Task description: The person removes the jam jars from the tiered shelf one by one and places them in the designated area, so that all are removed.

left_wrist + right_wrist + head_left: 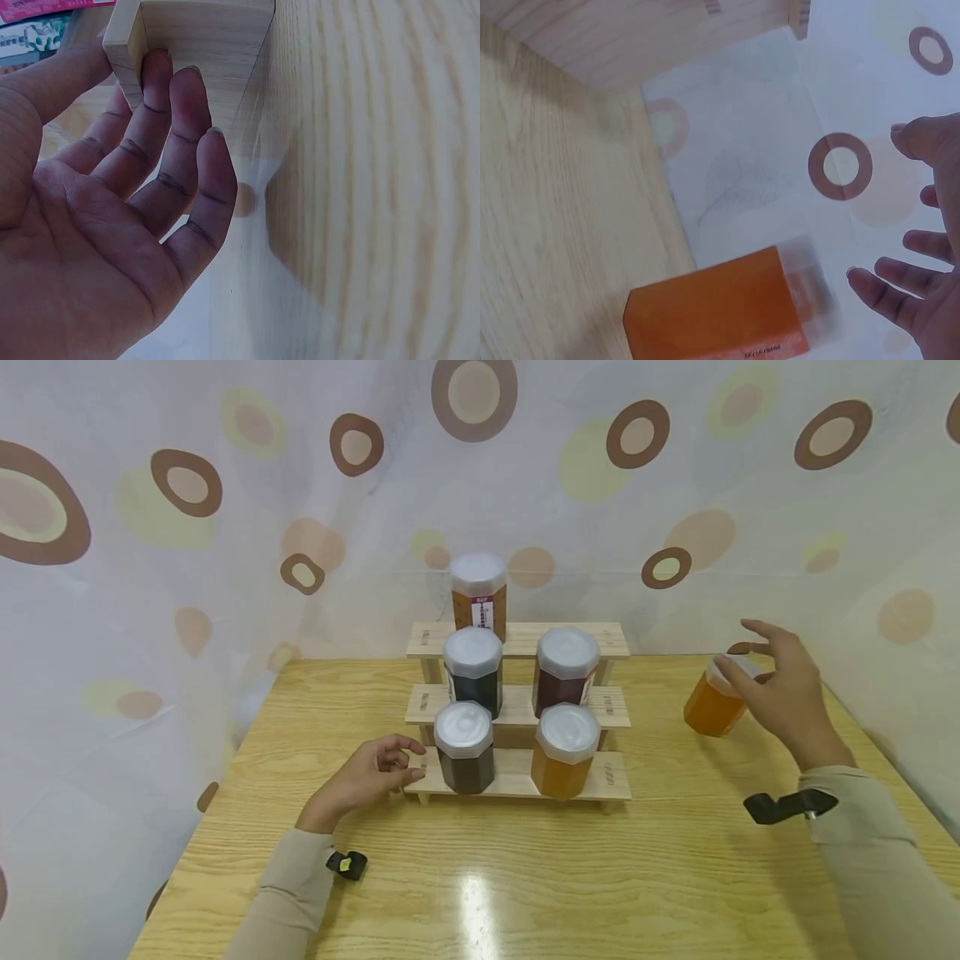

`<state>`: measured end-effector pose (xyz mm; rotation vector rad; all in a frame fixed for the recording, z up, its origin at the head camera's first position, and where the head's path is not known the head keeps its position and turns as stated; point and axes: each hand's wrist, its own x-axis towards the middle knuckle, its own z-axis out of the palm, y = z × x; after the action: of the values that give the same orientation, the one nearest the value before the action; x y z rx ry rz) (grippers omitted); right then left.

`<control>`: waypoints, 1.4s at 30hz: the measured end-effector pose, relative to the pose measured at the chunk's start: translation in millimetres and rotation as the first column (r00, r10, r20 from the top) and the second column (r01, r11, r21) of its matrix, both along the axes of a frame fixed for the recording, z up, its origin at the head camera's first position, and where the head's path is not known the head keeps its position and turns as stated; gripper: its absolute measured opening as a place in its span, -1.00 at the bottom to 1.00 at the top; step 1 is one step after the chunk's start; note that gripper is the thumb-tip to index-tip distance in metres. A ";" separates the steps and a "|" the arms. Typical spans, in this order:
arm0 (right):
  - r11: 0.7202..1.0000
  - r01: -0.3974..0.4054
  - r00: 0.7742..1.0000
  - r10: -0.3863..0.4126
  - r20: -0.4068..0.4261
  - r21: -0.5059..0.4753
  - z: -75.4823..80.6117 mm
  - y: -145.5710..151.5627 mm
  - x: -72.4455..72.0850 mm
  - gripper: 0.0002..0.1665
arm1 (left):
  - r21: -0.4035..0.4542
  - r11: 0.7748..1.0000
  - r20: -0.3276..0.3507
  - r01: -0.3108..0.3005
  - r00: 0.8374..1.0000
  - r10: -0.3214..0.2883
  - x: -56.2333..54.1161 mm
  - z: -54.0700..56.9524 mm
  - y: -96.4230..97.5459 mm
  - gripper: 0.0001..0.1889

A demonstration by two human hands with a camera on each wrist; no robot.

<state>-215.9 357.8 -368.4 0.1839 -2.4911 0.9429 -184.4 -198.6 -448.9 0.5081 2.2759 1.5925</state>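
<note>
A three-tier wooden rack (510, 783) stands on the table with several lidded jars on it. At the left end of its bottom board is my left hand (375, 768), thumb and fingers curled about the board end (124, 45). To the right, apart from the rack, stands a jar of orange contents with a whitish lid (712, 703). Over that lid my right hand (783, 689) spreads its thumb and fingers. In the right wrist view, a gap shows between these fingers (885, 296) and the orange jar (716, 307).
The bottom tier bears a dark jar (467, 768) and an amber jar (562, 768). Two dark jars (480, 689) (562, 689) stand on the middle tier, and a brownish labelled jar (465, 606) on top. A patterned cloth (480, 485) hangs behind the table (600, 893).
</note>
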 end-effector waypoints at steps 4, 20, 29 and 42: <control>1.000 -0.023 1.000 0.023 -0.020 -0.019 5.5 -8.0 1.2 -0.25 | 0.000 1.000 -0.003 0.003 1.000 -0.003 -0.7 -0.5 0.2 -0.66; 0.992 -0.100 0.995 0.101 0.009 -0.074 33.4 -42.1 -7.7 -0.22 | -0.002 1.000 0.001 0.004 1.000 -0.004 -0.1 1.0 -0.7 -0.66; 0.981 -0.190 0.981 0.188 -0.052 -0.040 49.1 -68.6 -17.5 -0.27 | -0.005 1.000 0.007 0.005 1.000 -0.005 0.4 0.6 -0.1 -0.65; 0.952 -0.306 0.947 0.302 -0.112 -0.014 63.8 -111.6 -36.7 -0.31 | -0.001 1.000 0.008 0.005 1.000 -0.005 0.5 1.1 -0.2 -0.64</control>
<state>-252.6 246.2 -304.6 0.6082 -2.3862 1.0609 -183.9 -198.9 -447.8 0.5061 2.2675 1.5877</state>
